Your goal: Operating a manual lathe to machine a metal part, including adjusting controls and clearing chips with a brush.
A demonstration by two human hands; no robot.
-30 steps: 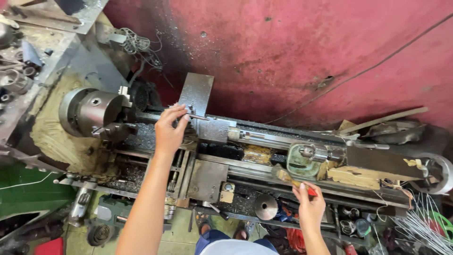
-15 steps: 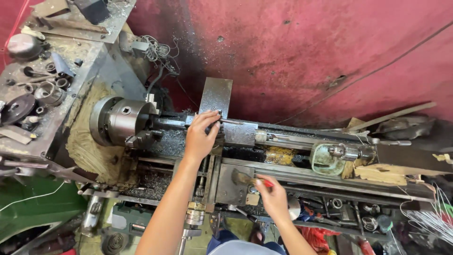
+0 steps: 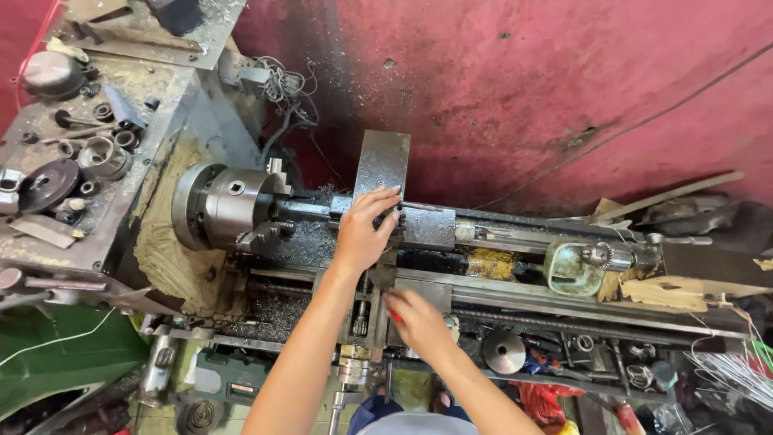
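Observation:
I look down on an old metal lathe [image 3: 483,282]. My left hand [image 3: 364,232] reaches over the carriage, its fingers curled on the dark tool post [image 3: 396,216] just right of the chuck [image 3: 221,205]. A dark bar [image 3: 310,209] sticks out of the chuck toward that hand. My right hand [image 3: 419,322] is blurred, low over the front of the carriage, closed on a small red object [image 3: 394,316] that peeks out at its left edge. What the red object is cannot be made out.
A flat steel plate [image 3: 382,165] stands behind the tool post. The tailstock with a drill chuck [image 3: 600,259] sits to the right. Loose parts lie on the headstock top [image 3: 72,153]. A red wall [image 3: 523,89] is behind; wires [image 3: 737,379] and clutter are at lower right.
My right hand has moved left along the lathe's front with the red object, from near the tailstock to the carriage. My left hand has stayed on the tool post. The view has shifted left.

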